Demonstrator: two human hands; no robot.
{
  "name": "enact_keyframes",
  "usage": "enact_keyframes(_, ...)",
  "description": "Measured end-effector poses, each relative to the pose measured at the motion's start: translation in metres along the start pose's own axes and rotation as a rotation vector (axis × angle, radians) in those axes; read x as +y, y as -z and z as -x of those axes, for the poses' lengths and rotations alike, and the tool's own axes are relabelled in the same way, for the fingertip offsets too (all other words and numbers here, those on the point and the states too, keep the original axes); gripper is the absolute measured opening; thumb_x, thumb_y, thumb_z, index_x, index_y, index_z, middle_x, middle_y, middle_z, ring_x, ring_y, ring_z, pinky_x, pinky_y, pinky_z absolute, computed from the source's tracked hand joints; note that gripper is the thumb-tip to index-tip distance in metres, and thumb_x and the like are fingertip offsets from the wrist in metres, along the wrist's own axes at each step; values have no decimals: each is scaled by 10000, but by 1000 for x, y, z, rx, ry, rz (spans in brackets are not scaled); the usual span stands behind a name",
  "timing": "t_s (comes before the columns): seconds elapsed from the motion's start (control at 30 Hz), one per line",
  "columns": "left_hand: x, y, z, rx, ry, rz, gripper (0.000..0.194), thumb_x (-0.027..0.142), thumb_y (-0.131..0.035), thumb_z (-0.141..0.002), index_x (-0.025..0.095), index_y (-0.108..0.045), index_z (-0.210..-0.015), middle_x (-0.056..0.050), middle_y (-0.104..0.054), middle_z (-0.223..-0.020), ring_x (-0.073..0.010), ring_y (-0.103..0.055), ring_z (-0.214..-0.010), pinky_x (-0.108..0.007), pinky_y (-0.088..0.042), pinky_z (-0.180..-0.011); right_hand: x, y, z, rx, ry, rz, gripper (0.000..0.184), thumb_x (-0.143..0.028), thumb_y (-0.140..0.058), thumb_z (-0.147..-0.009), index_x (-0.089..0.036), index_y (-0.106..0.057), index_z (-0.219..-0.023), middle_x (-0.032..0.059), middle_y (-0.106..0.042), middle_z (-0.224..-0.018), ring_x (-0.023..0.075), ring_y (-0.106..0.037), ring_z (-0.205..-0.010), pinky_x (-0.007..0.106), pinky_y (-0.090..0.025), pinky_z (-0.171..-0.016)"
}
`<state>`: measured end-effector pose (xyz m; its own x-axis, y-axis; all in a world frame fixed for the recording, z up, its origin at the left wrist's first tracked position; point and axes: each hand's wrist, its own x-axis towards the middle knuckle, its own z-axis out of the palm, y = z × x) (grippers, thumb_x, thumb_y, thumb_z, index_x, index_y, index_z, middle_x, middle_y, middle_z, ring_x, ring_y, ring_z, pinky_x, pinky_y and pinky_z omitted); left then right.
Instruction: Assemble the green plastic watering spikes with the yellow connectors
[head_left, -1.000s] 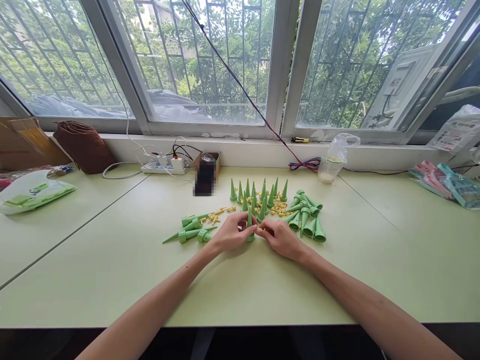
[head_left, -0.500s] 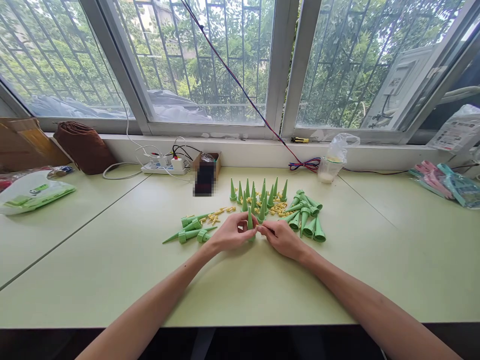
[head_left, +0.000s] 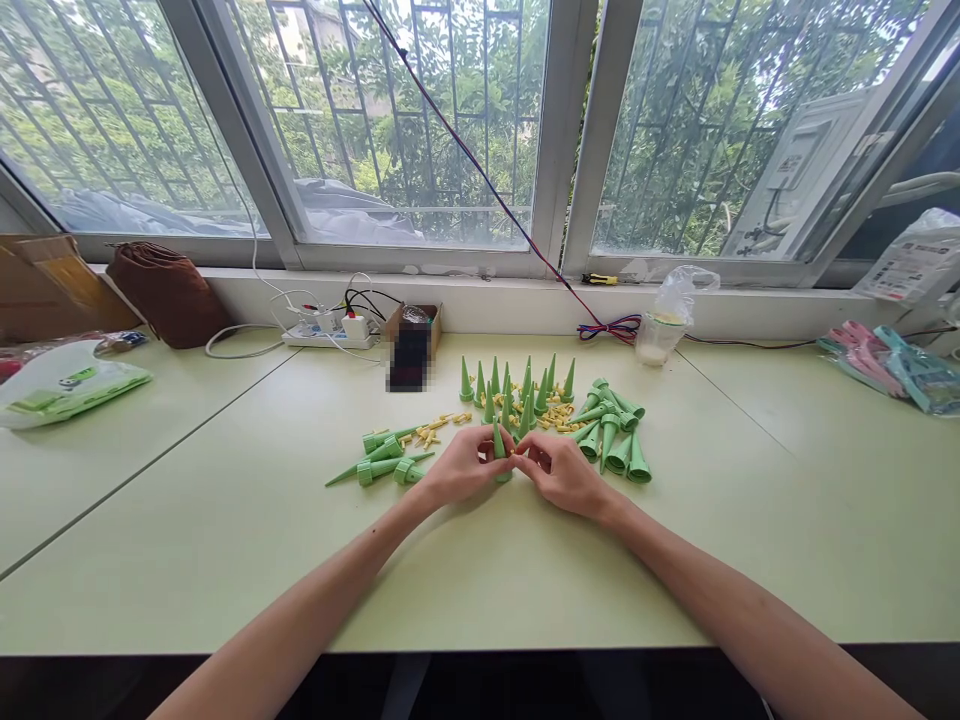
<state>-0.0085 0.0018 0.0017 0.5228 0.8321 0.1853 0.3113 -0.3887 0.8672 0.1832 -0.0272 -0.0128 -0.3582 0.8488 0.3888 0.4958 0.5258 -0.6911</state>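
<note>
Cone (head_left: 498,440) of green colour is gripped, slightly tilted, between the thumb and fingers of the left hand (head_left: 466,465); its tip is seen well, but the hand covers part of its lower body. The right hand (head_left: 559,472) has its thumb and forefinger pinched together just beside this cone, and a yellow spot (head_left: 512,454) shows at the fingertips, too small for me to tell its shape or whether it touches the cone. Behind the cone, standing cones (head_left: 507,400) overlap one another, so they are hard to count, and yellow pieces (head_left: 556,415) among them are partly covered. To the right of the cone is a heap of cones (head_left: 610,432), partly hidden by the right hand. To its left are lying cones (head_left: 386,467), the nearest one running behind the left wrist. Farther behind, on the left of the cone, a dark object (head_left: 409,362) is blurred into squares, so I cannot say what it is. Far to the cone's left, a cardboard box (head_left: 37,300) is cut off by the view's edge.
</note>
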Motion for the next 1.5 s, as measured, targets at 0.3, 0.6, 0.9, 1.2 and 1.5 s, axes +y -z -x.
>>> enact_keyframes(0.3, 4, 1, -1, 49, 34, 22, 209, 316, -722, -748, 142, -615, -789, 40, -551, -615, -69, -449, -499, -192, -384, -483, 1, 1, 0, 13, 18, -40, 65, -200, -543, -923, -175, -599, -903, 7, -645, -733, 124, -543, -603, 234, -399, -583)
enact_keyframes(0.6, 10, 1, 1, 51, 60, 45, 170, 266, -708, -754, 146, -587, -749, 68, -513, -512, -55, -429, -401, -177, -353, -405, 2, 0, -1, 31, 30, -58, 93, -171, -524, -933, -183, -583, -864, 6, -646, -725, 132, -564, -623, 244, -422, -620)
enact_keyframes(0.9, 11, 2, 3, 41, 54, 51, 176, 265, -710, -757, 149, -578, -743, 89, -459, -449, -54, -416, -365, -170, -338, -382, 2, 0, -1, 18, 33, -83, 88, -161, -526, -930, -181, -577, -860, 2, -636, -715, 133, -572, -626, 244, -427, -625)
enact_keyframes(1.2, 5, 2, 2, 32, 72, 73, 242, 347, -717, -790, 153, -574, -815, 59, -506, -519, -73, -472, -400, -175, -376, -397, 0, 0, -1, 46, 16, -91, 100, -197, -523, -942, -186, -578, -859, -5, -632, -722, 128, -558, -627, 236, -412, -618)
enact_keyframes(1.5, 7, 3, 3, 27, 75, 76, 284, 391, -719, -793, 142, -590, -841, 35, -535, -577, -78, -490, -404, -191, -389, -407, 2, 1, -2, 57, 12, -91, 114, -205, -514, -946, -181, -577, -854, -6, -619, -702, 124, -542, -601, 236, -405, -606)
